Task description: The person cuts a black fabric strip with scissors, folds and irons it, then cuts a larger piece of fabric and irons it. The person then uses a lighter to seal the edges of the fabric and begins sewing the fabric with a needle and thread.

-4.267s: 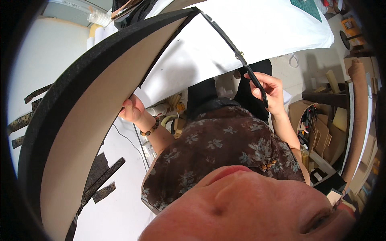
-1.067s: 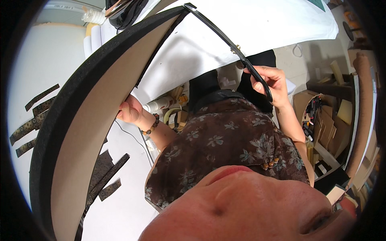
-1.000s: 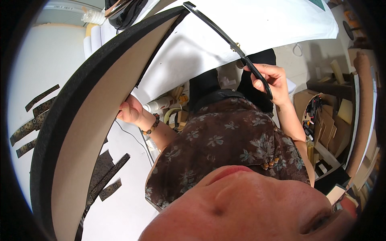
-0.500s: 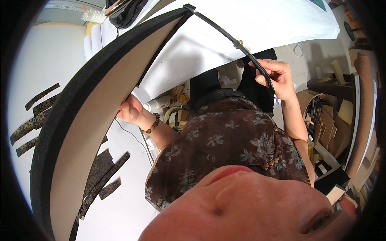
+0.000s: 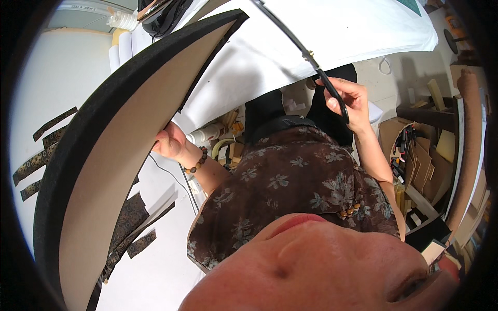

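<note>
My left hand (image 5: 168,142) grips the lower edge of a large board (image 5: 119,155) with a tan face and a thick black rim, held upright and tilted at the left. My right hand (image 5: 348,99) is closed on the handle of long black scissors (image 5: 317,70) with a brass pivot. Their blades run up and left along the edge of a white sheet (image 5: 270,57), ending just beside the board's top corner. A beaded bracelet is on my left wrist.
Dark patterned strips (image 5: 36,160) lie on the white surface at left, with more strips (image 5: 129,223) under the board. A white bottle (image 5: 207,135) lies near my left hand. Cardboard pieces and shelves (image 5: 420,155) crowd the right side. My patterned shirt and chin fill the bottom.
The scissors have lifted slightly up and right, so their tip now stands a little off the board's top corner. My left hand and the board have barely moved.
</note>
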Demonstrator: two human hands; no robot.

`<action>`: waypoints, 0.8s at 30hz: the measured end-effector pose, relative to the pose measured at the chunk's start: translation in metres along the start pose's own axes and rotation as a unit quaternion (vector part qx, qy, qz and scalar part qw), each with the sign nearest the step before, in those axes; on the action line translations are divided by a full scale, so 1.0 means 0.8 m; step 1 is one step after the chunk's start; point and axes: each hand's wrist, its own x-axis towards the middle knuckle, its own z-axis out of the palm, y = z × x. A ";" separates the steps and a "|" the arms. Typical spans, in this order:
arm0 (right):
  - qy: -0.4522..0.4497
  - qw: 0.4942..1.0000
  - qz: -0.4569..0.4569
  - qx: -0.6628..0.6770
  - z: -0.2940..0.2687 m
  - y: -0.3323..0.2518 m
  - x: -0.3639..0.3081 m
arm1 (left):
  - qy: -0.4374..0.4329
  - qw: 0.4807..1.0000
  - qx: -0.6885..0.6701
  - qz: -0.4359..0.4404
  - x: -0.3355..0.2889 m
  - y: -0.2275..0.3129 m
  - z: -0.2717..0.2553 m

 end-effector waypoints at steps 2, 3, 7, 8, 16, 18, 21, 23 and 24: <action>-0.024 1.000 0.012 0.010 -0.001 0.001 0.003 | 0.001 1.000 -0.004 0.004 -0.001 0.000 0.002; -0.034 0.999 0.022 0.022 -0.006 0.001 0.006 | 0.001 1.000 -0.006 0.005 -0.001 0.000 0.002; -0.049 0.998 0.017 -0.020 -0.026 0.002 0.020 | -0.009 1.000 -0.008 -0.004 0.000 0.000 0.002; -0.053 0.998 0.013 -0.023 -0.027 -0.003 0.022 | -0.012 1.000 -0.008 -0.006 -0.001 0.001 0.002; -0.089 0.996 0.014 -0.019 -0.037 -0.017 0.026 | -0.006 1.000 -0.021 -0.013 -0.006 -0.004 -0.014; -0.093 0.995 0.021 -0.014 -0.038 -0.015 0.026 | -0.016 1.000 -0.020 -0.016 -0.008 -0.001 -0.025; -0.085 0.996 0.009 -0.029 -0.038 -0.012 0.026 | 0.020 0.999 -0.025 -0.039 -0.007 0.000 -0.011; -0.079 0.996 0.006 -0.050 -0.038 -0.014 0.025 | 0.011 0.999 -0.022 -0.030 -0.007 0.001 -0.010; -0.072 0.995 0.005 -0.064 -0.037 -0.014 0.024 | 0.007 0.999 -0.020 -0.025 -0.007 0.001 -0.010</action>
